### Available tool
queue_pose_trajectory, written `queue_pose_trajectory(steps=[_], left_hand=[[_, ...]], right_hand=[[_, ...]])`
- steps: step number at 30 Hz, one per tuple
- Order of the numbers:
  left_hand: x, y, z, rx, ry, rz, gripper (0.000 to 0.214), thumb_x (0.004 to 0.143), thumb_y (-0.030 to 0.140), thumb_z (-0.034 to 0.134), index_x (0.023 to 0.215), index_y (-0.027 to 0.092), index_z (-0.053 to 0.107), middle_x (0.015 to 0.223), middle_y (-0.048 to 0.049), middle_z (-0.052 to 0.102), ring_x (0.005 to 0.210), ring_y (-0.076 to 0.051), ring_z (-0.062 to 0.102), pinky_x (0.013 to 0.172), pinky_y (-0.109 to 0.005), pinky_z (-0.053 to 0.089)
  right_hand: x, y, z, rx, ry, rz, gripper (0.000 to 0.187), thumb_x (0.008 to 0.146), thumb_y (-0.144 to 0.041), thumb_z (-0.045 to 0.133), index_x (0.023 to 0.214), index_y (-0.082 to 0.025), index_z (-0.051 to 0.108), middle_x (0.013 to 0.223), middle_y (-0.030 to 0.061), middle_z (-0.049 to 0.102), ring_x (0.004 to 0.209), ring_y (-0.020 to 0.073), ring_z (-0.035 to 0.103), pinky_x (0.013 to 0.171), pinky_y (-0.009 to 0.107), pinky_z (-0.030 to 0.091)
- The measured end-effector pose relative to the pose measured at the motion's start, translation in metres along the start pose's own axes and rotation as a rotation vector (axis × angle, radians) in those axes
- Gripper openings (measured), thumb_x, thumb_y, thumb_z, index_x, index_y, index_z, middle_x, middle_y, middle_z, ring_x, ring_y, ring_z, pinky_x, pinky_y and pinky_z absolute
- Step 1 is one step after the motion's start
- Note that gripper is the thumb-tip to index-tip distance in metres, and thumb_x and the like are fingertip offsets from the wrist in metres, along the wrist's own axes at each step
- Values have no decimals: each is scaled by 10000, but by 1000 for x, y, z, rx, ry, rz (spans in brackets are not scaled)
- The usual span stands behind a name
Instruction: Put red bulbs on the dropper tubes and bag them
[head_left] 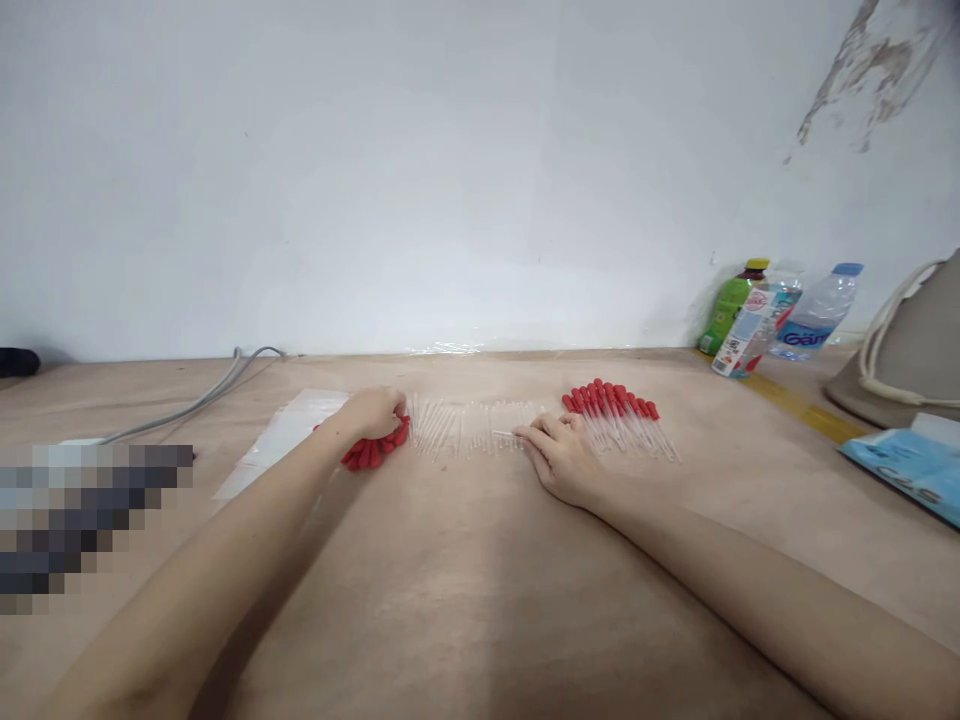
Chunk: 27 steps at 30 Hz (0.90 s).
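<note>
My left hand (375,410) reaches over a pile of red rubber bulbs (365,456). Its fingers are curled together at the pile's right edge, with a bulb at the fingertips, partly covered by the hand. My right hand (559,455) pinches a thin clear dropper tube (504,433) that points left, low over the table. Between both hands lies a row of loose clear tubes (435,428), roughly side by side. Just beyond my right hand rests a group of droppers (615,412), clear tubes with red bulbs at their far ends.
White plastic bags (281,445) lie left of the bulbs, near a grey cable (202,400). At the back right stand a green bottle (729,312), a clear bottle (814,315) and a carton-like labelled bottle (750,330). A blue packet (907,465) and a grey bag (907,350) sit far right.
</note>
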<state>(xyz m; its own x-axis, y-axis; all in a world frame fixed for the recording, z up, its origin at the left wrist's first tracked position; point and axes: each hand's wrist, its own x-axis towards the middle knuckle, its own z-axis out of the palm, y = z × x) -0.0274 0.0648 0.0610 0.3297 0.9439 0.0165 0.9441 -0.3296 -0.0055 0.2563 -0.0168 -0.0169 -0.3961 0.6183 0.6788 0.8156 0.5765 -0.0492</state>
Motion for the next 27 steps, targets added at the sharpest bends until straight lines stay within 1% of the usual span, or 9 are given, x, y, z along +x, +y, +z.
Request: queue_pose_trajectory(steps=[3,5,7,8,9,12,16,21,27], left_hand=[[-4,0,-3,15,78,10,134,653,185,503,771,182,566,819,-60,637,718,-190,585,604,-248,421],[-9,5,-2,8,234,54,130,714,213,469,818,173,535,888,-78,609,780,-202,572,651,-270,420],[-18,17,3,-54,434,133,140,789,231,402,871,169,497,891,-77,592,788,-197,559,670,-286,417],[-23,24,7,-110,499,173,142,813,236,379,886,171,481,874,-68,589,786,-190,556,674,-287,417],[-28,32,13,-162,513,225,136,825,239,373,889,171,472,846,-57,588,773,-183,554,671,-285,417],[-43,57,35,-323,473,306,122,843,262,387,885,179,466,804,-30,579,722,-154,552,650,-269,423],[-54,77,55,-481,447,308,223,803,313,488,983,183,479,837,-25,589,724,-148,556,646,-268,443],[-53,82,56,-543,425,373,191,816,314,470,889,175,579,800,-29,572,696,-135,541,634,-258,445],[-54,85,53,-572,430,383,192,832,297,445,881,174,584,806,-29,571,705,-132,537,631,-252,445]], right_hand=[[0,-1,-1,41,11,10,226,851,-193,370,940,-155,575,852,62,579,768,147,504,762,327,259],[0,-1,-1,68,13,11,205,842,-185,382,913,-153,571,843,59,593,771,147,514,767,326,264],[0,-1,-1,88,11,11,187,831,-173,390,894,-152,565,824,55,599,762,145,521,763,322,273],[0,-1,-1,95,14,12,178,826,-170,394,882,-150,562,813,54,599,758,146,522,758,320,278],[0,-1,-2,103,16,13,169,822,-169,398,871,-149,559,804,53,597,757,147,522,754,318,283],[0,-2,-3,125,28,20,158,822,-182,402,853,-151,554,781,48,588,743,147,519,743,313,294],[0,-4,-2,146,22,22,177,838,-207,388,867,-162,557,783,47,582,729,141,518,741,310,297],[1,-10,0,188,12,-10,194,855,-222,381,902,-169,561,784,44,580,721,136,508,742,308,300],[3,-19,2,235,-15,-34,194,864,-216,373,915,-169,555,810,50,588,757,137,516,761,310,306]])
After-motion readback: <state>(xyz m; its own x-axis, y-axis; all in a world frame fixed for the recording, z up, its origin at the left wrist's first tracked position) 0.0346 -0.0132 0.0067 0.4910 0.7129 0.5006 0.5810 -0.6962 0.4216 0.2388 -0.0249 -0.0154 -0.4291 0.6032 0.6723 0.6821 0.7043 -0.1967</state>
